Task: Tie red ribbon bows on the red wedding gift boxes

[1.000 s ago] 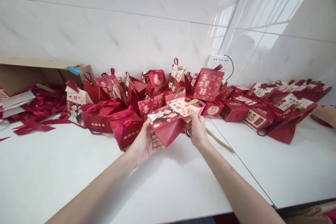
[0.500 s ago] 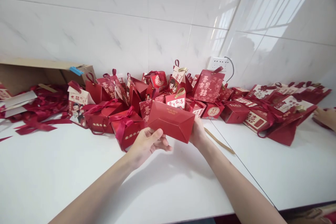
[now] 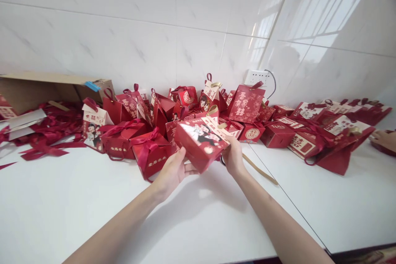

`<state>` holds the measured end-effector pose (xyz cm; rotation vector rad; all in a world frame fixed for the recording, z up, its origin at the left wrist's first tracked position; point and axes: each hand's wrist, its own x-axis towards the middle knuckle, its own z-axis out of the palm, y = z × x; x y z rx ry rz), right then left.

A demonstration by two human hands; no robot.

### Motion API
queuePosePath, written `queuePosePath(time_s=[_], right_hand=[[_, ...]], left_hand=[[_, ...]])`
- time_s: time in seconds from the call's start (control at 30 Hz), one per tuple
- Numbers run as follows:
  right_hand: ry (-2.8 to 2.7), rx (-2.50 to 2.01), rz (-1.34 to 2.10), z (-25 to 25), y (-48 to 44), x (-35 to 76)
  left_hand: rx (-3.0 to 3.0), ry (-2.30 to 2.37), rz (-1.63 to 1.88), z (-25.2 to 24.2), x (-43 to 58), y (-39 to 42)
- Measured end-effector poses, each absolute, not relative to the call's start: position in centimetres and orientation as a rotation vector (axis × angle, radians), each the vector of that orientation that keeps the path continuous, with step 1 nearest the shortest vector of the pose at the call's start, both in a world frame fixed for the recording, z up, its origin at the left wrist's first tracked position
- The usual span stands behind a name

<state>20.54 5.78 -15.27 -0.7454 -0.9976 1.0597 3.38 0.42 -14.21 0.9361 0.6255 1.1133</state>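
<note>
Tilted in the air over the table is a red gift box (image 3: 201,142) printed with cartoon figures, with cream and gold at its far end. My left hand (image 3: 176,171) supports its lower left edge, thumb on the side and fingers beneath. At the box's right end my right hand (image 3: 233,157) is closed on it, though its fingertips are hidden behind the box. Just beyond are a red box with a ribbon bow (image 3: 151,152) and a pile of similar red and cream boxes.
Loose dark-red ribbons (image 3: 58,132) spill from a cardboard carton (image 3: 58,80) at the left. A gold ribbon strip (image 3: 260,170) lies on the white table (image 3: 185,231). More boxes (image 3: 335,132) stand right. Another person's hand (image 3: 383,138) is at the right edge. A socket (image 3: 255,77) is on the wall.
The box has been turned over: its plain red base faced me before, and now its printed face shows. Both hands stay near the same place, the left now touching the box's side.
</note>
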Motion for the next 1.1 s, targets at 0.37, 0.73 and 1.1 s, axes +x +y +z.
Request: queuePosePath(time_s=[0.37, 0.73, 1.1], right_hand=[[-1.052, -0.591, 0.909, -15.6, 6.8, 21.2], [-1.051, -0.657, 0.957, -15.4, 6.6, 21.2], [-0.849, -0.862, 0.944, -12.4, 4.1, 20.0]], left_hand=[[1.603, 0.877, 1.451, -15.5, 3.3, 0.3], [1.655, 0.926, 1.515, -15.9, 3.1, 0.5], [0.916, 0.897, 0.861, -13.5, 2.7, 1.2]])
